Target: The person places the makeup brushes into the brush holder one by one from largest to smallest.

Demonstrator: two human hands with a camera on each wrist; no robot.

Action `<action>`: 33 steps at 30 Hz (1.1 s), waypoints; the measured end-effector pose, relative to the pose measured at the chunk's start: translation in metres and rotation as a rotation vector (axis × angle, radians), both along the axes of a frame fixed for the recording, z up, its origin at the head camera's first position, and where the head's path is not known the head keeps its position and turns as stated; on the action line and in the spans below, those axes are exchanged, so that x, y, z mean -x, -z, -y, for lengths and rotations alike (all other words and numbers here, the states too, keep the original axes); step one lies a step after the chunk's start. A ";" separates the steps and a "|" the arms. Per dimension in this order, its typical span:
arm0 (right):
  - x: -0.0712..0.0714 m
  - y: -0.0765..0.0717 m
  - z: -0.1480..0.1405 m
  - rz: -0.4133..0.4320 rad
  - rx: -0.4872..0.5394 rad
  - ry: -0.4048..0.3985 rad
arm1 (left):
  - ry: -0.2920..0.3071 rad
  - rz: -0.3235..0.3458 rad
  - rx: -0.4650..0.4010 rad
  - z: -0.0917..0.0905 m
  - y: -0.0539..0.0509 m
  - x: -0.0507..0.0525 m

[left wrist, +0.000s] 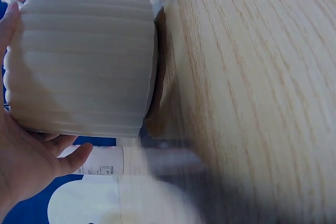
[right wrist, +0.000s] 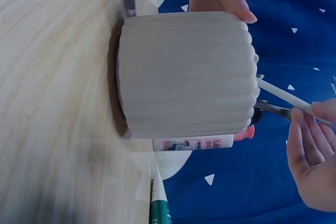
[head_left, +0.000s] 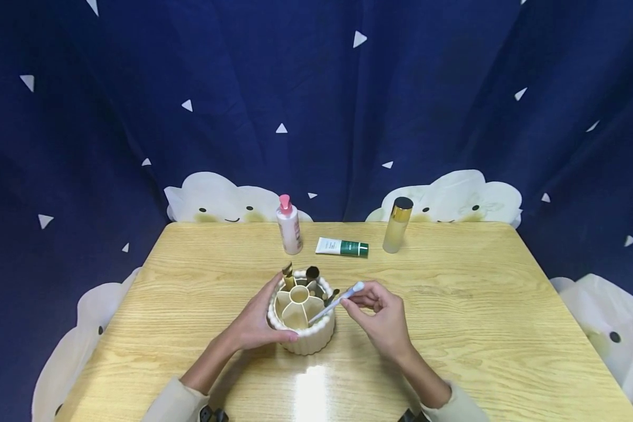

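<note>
A cream, ribbed round organizer (head_left: pixel 307 341) with a beaded rim and several compartments sits on the table. My left hand (head_left: pixel 255 319) grips its left side, the thumb along the front of the rim. Between thumb and fingers, my right hand (head_left: pixel 382 316) pinches a slim white stick (head_left: pixel 331 307) with a pale blue end. The stick slants, its lower end inside a right-hand compartment. Makeup brushes stand in the organizer: one with a dark round head (head_left: pixel 312 273), another smaller and dark (head_left: pixel 332 296) at the right. A gold-coloured item (head_left: pixel 288 275) rises at the back left.
Behind the organizer stands a white bottle with a pink top (head_left: pixel 289 228). A white and green tube (head_left: pixel 343 247) lies to its right, and a gold bottle with a dark top (head_left: pixel 398 225) stands farther right. A dark blue curtain (head_left: pixel 316 76) hangs behind the wooden table (head_left: pixel 480 305).
</note>
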State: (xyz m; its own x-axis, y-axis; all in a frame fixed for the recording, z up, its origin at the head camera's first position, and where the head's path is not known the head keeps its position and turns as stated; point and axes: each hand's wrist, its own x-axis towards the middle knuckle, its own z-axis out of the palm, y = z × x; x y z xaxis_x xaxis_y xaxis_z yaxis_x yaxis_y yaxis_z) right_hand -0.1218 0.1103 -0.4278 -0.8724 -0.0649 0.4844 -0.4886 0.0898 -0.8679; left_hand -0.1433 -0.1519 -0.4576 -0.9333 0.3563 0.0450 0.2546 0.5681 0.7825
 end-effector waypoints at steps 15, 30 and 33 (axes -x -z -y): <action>-0.002 0.015 0.018 -0.006 -0.221 0.091 | -0.005 -0.002 -0.010 0.000 0.001 0.000; -0.002 0.016 0.018 0.089 -0.320 0.062 | 0.032 -0.024 -0.068 0.001 0.003 0.002; -0.002 0.018 0.011 0.095 -0.310 0.056 | 0.054 -0.053 -0.092 0.005 0.004 0.004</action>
State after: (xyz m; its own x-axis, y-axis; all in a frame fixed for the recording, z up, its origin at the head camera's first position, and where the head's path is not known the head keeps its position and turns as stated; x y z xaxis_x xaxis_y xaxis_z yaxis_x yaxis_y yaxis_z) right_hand -0.1199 0.0992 -0.4457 -0.9192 -0.1472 0.3652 -0.3934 0.3813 -0.8366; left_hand -0.1470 -0.1565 -0.4620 -0.9084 0.3977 0.1291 0.3255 0.4786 0.8154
